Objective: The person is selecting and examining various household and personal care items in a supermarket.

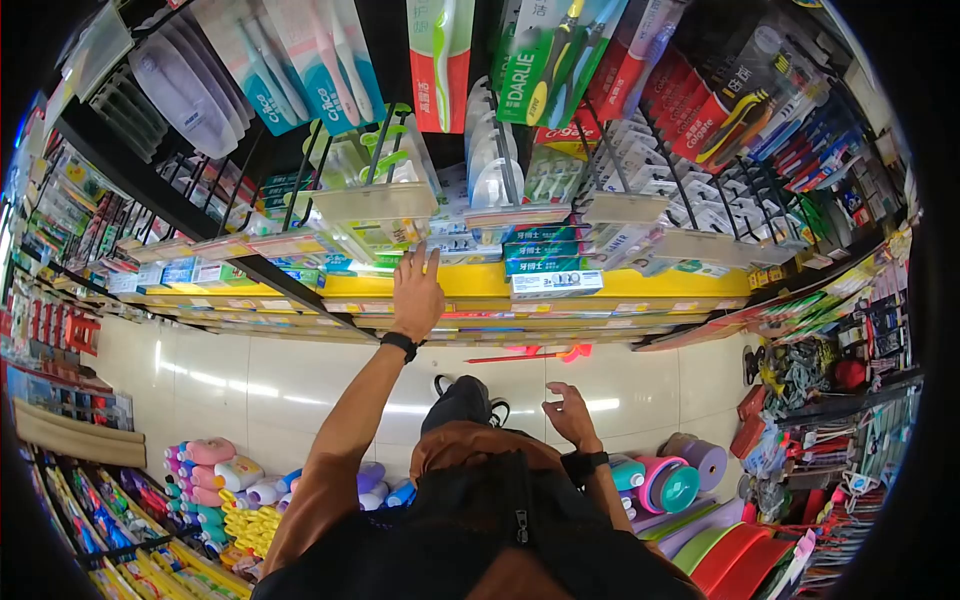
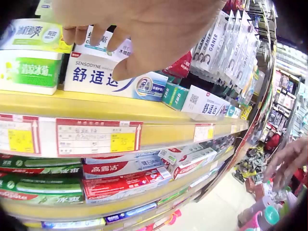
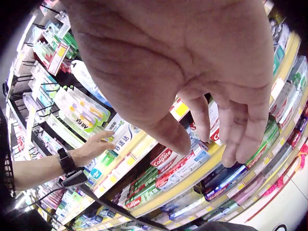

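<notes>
My left hand (image 1: 418, 297) reaches to the yellow shelf, its fingers extended toward the toothpaste boxes. Close up in the left wrist view, its thumb overlaps the front of a white Sensodyne toothpaste box (image 2: 91, 76), while the fingertips hang over the boxes behind. A green-and-white toothpaste box (image 2: 30, 72) stands to the left of that box. From the side, in the right wrist view, the same fingers reach the Sensodyne box (image 3: 123, 141). My right hand (image 1: 570, 413) hangs beside my body with loosely bent fingers and nothing in it.
Hooks above carry packaged toothbrushes (image 1: 440, 70), close over the left hand. Lower shelves hold red-and-white Colgate boxes (image 2: 125, 183). A red-handled item (image 1: 520, 356) lies on the tiled floor (image 1: 250, 350). Behind me stand bottles (image 1: 210, 450) and plastic basins (image 1: 735, 565).
</notes>
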{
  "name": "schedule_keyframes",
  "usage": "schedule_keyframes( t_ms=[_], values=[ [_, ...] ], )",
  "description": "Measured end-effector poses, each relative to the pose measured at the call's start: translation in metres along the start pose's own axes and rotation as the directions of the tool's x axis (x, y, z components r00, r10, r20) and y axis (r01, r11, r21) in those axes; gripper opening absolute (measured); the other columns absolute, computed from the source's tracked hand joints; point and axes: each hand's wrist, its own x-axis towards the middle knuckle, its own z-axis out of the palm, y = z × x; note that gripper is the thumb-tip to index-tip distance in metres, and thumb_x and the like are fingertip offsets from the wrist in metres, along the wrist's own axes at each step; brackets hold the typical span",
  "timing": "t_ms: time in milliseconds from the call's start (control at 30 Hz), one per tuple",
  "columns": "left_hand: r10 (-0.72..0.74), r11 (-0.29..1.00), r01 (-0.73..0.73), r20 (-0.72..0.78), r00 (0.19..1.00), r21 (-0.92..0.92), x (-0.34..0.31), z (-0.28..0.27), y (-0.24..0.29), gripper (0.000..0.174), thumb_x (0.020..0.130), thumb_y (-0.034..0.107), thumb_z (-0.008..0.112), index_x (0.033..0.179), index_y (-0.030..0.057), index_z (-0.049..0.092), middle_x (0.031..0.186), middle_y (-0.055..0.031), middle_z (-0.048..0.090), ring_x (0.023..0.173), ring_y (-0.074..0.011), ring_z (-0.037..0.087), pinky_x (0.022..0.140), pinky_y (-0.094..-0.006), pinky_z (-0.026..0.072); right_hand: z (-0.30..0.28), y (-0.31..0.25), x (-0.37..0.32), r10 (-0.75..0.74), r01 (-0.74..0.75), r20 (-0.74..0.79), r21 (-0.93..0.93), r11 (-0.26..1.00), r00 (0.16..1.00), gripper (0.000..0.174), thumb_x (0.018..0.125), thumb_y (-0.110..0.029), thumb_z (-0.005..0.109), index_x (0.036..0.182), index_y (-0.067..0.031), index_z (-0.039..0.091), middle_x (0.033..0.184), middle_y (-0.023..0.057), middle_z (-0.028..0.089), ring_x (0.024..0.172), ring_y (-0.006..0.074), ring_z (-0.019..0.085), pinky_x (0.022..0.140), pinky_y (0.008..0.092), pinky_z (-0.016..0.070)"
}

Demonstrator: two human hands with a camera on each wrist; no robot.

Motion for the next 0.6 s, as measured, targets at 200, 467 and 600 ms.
schedule_keyframes(
  t_ms=[200, 467, 600],
  values=[
    [-0.014, 0.992, 0.009, 0.036, 0.999, 0.124, 0.011, 0.019, 0.008, 0.081, 0.081, 0.012, 0.077, 0.156, 0.0052, 0.049, 0.153, -0.0187, 0.048, 0.142, -0.0405, 0.044, 0.12, -0.0537, 0.0344, -0.002, 0.005, -0.005, -0.014, 0.014, -0.012, 0.002, 1.0, 1.0, 0.047, 0.095, -0.009, 0.077, 0.139, -0.0032, 0.062, 0.133, 0.0232, 0.063, 0.1, 0.0319, 0.079, 0.089, 0.0388, 0.0637],
    [-0.077, 0.978, 0.078, -0.016, 0.997, 0.191, 0.03, 0.027, 0.01, 0.064, 0.083, 0.007, 0.074, 0.144, 0.0062, 0.055, 0.134, -0.0197, 0.055, 0.128, -0.0392, 0.051, 0.115, -0.0529, 0.0371, 0.002, 0.011, -0.006, -0.037, 0.037, -0.011, 0.007, 0.999, 0.999, 0.046, 0.095, -0.01, 0.076, 0.138, -0.003, 0.061, 0.131, 0.0235, 0.063, 0.097, 0.0322, 0.079, 0.089, 0.0396, 0.0635],
    [-0.059, 0.973, 0.054, 0.015, 0.998, 0.224, 0.03, 0.025, 0.008, 0.06, 0.084, 0.007, 0.073, 0.142, 0.0063, 0.057, 0.136, -0.0201, 0.054, 0.128, -0.0397, 0.051, 0.116, -0.0531, 0.0371, 0.002, 0.006, -0.004, -0.027, 0.027, -0.014, 0.016, 1.0, 1.0, 0.046, 0.094, -0.011, 0.076, 0.137, -0.0021, 0.061, 0.13, 0.0242, 0.062, 0.095, 0.0319, 0.079, 0.089, 0.0402, 0.0631]
  ],
)
